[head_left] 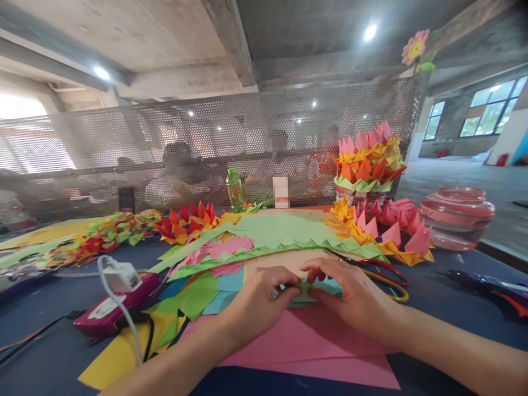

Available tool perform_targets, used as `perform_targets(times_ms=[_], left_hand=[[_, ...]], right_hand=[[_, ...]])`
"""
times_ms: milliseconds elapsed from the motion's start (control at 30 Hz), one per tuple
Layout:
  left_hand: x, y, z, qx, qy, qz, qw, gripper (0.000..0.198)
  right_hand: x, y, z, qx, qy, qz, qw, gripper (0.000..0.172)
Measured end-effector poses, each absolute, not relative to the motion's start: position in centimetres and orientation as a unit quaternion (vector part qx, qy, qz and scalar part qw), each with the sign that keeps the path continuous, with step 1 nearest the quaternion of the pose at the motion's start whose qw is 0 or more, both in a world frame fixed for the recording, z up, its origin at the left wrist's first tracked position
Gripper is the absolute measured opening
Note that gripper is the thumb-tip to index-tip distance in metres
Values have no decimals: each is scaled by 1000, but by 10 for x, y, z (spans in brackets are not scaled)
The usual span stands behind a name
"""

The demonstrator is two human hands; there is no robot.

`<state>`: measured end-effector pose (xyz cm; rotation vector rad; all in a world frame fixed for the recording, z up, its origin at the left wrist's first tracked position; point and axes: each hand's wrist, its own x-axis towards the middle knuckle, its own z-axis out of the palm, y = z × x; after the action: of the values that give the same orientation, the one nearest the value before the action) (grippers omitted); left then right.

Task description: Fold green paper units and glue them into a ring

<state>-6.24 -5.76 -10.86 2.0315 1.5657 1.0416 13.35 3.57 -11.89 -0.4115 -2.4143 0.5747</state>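
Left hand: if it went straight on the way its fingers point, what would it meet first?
Probably the right hand, just across the small green paper between the two, though depth is hard to judge here.

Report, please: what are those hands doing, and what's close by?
Left hand, right hand: both holding small green paper. Pink sheets below. Scissors lying beside right hand.

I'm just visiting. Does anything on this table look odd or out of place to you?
Nothing plainly spilled or damaged shows. The purple power strip stands out a little: it lies beside the coloured paper, a white charger on top, and a white cable loops across a yellow sheet, like electrical clutter amid craftwork.
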Motion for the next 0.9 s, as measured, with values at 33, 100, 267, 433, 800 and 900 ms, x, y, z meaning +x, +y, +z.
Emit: perform_targets(times_ms=[33,100,267,433,800,900], left_hand=[[-63,-57,-110,723,557,368,182,17],[-64,-56,-112,722,564,359,176,17],[-65,-54,-115,716,584,344,169,14],[-65,-54,-114,715,587,331,183,20],[-64,-53,-114,698,600,334,201,17],[-63,-54,-115,688,607,341,201,16]], right_hand=[[134,37,-120,-125,-921,192,315,32],[136,39,-121,-70,-935,144,315,36],[137,40,-120,-40,-947,102,301,33],[135,38,-119,-32,-955,93,280,29],[134,40,-126,-42,-952,122,277,31],[135,40,-125,-59,-950,148,268,31]])
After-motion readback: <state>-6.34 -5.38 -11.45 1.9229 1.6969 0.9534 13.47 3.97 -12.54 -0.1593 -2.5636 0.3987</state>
